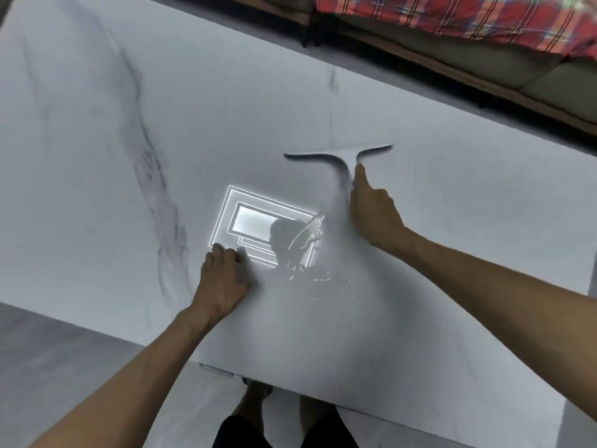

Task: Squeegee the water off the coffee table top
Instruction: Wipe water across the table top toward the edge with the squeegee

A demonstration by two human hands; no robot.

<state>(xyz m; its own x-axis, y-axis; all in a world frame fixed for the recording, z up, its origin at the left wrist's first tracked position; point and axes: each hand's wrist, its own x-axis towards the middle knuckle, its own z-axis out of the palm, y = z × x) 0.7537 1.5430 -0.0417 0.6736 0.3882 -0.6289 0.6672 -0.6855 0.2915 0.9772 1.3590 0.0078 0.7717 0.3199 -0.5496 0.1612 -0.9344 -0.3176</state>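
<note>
bench: white marble-look coffee table top (97, 150), glossy, with dark grey veins (155, 189) down its left part
squeegee: pale grey, T-shaped (345, 156); blade on the bench right of centre, towards the far edge, handle pointing back at the person; blurred, so I can't tell whether the whole blade edge touches
right hand: holding the squeegee handle (371, 211); fingers wrapped around it, index finger laid straight along the handle toward the blade
left hand: holding nothing (226, 276); fingers curled under, knuckles forward, resting on the bench near its front edge, well apart from the squeegee
water: thin puddle and streaks (307, 244) on the bench between the two hands, just below-left of the squeegee handle, edges glinting; small droplets trail toward the front edge
reflection: bright rectangular ceiling light (255, 221) mirrored in the bench top, just beyond the left hand, touching the left side of the water; the dark shadow of a head cuts into it
sofa: beyond the far edge of the bench, top right (484, 59), with a red plaid blanket (468, 17) over it
floor: grey (48, 367), showing at lower left
person: bare forearms, black shorts (235, 434) and bare legs at the bottom, standing against the front edge of the bench
</note>
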